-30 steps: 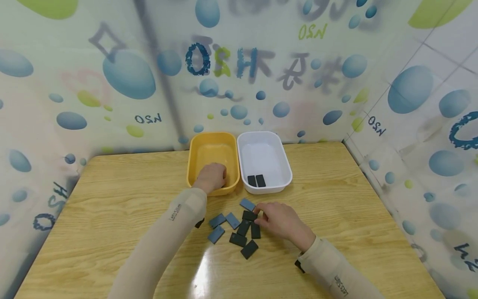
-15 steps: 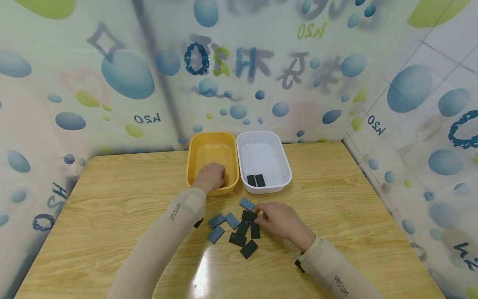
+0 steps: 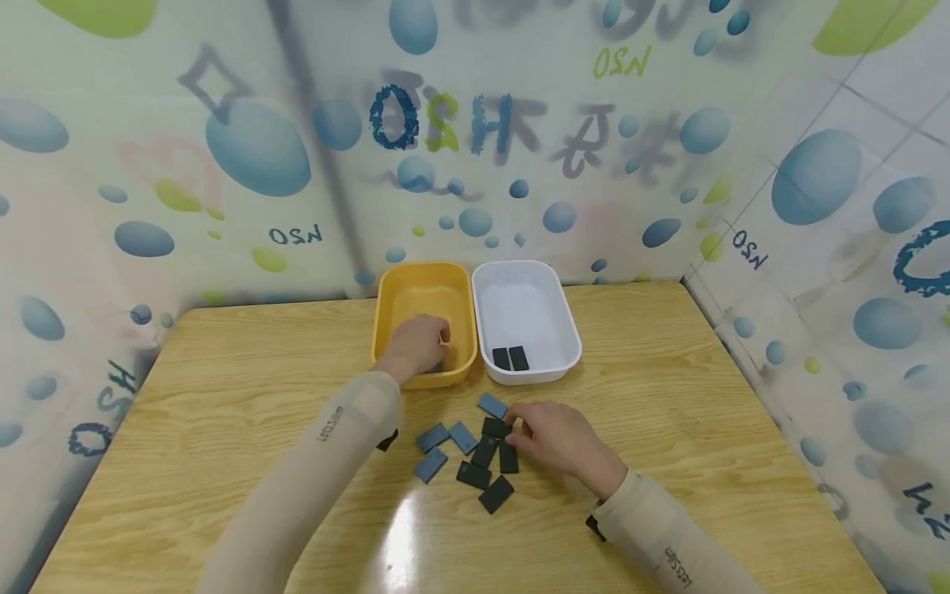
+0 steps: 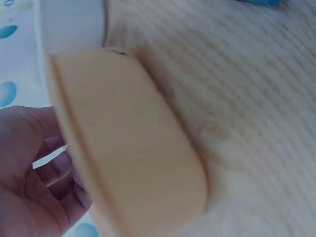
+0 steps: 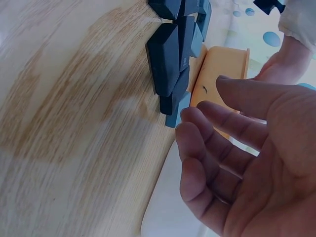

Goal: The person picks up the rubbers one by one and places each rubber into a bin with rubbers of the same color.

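My left hand (image 3: 417, 342) (image 4: 29, 173) is over the inside of the yellow bin (image 3: 425, 285) (image 4: 118, 138), fingers loosely bent with nothing visible in them. A dark block (image 3: 437, 366) shows under it, inside the bin's near side. Beside the black blocks (image 3: 496, 427) (image 5: 165, 59) on the table, my right hand (image 3: 560, 437) (image 5: 261, 153) has relaxed, slightly bent fingers and holds nothing. Its fingertips are at the right edge of the black group; contact cannot be told. Several blue blocks (image 3: 430, 465) lie left of and behind the black ones.
Touching the yellow bin on its right is a white bin (image 3: 523, 305), with two black blocks (image 3: 518, 358) in its near left corner. Both bins stand at the back of the wooden table (image 3: 260, 363), near the patterned wall covering.
My left hand has lifted and shifted slightly back, uncovering the dark block in the yellow bin. My right hand has stayed in place.
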